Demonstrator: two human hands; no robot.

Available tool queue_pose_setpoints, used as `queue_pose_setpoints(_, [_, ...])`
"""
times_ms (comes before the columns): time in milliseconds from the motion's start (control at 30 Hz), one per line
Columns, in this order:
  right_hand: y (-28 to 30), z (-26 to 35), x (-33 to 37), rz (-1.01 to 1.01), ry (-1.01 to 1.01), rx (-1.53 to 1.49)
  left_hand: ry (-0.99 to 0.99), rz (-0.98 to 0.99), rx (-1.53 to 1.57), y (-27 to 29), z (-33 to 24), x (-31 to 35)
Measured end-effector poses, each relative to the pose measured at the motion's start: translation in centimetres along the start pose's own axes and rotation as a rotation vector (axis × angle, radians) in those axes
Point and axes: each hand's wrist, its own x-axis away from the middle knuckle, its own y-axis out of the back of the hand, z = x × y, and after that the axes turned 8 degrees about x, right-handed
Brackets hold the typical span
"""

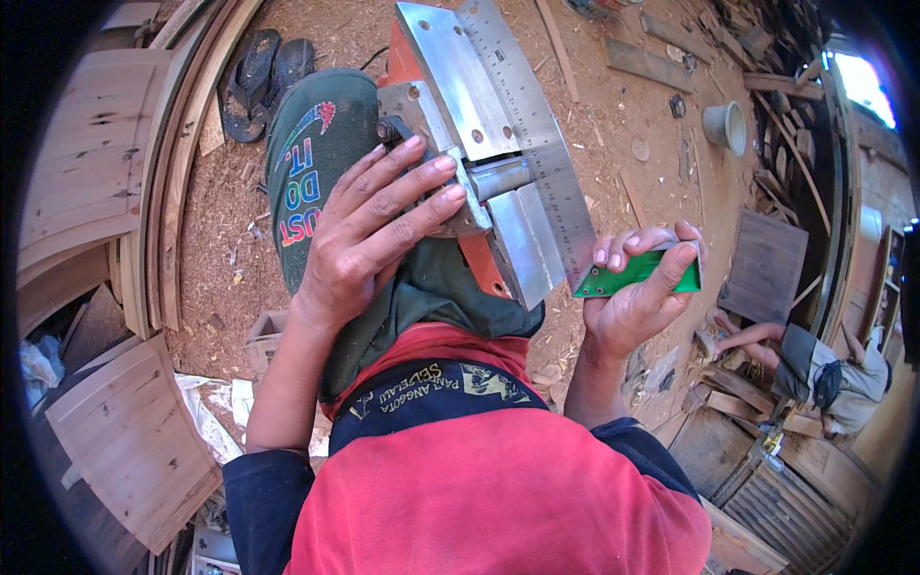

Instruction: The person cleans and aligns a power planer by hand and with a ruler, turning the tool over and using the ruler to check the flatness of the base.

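Observation:
An orange electric hand planer [463, 81] lies across my lap with its metal sole facing up. Its cutter drum [501, 179] shows in the gap between the two sole plates. My left hand [369, 225] holds the near side of the planer, fingers laid over the metal beside the drum. A try square's steel blade [548, 144], marked as a ruler, runs lengthwise along the sole's right edge. My right hand [637, 311] is closed around the square's green handle [613, 281], thumb on top.
Wood shavings cover the ground. A pair of sandals [264, 81] and long boards [192, 144] are at left, with panelled wooden doors [134, 436]. A pale bucket [724, 128], a flat board [764, 264] and scrap timber stand at right. Another person [829, 374] sits at far right.

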Motion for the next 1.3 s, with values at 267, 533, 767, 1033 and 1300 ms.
queue_pose_setpoints(267, [0.1,-0.1,-0.1,-0.004,-0.007,-0.001,-0.009,0.029,-0.005,0.4,-0.2,-0.2])
queue_pose_setpoints(533, [0.1,-0.1,0.0,-0.013,-0.020,-0.011,-0.013,0.031,0.008,0.3,-0.1,-0.2])
queue_pose_setpoints(767, [0.1,0.0,-0.1,-0.002,-0.007,0.001,-0.026,0.034,-0.008,0.3,-0.1,-0.3])
queue_pose_setpoints(1033, [-1.6,2.5,-0.8,0.019,0.089,-0.095,-0.020,0.021,-0.008,0.3,-0.1,-0.5])
queue_pose_setpoints(1300, [-3.1,2.1,0.2,0.077,0.046,-0.085,-0.024,0.006,-0.019,0.0,0.1,-0.3])
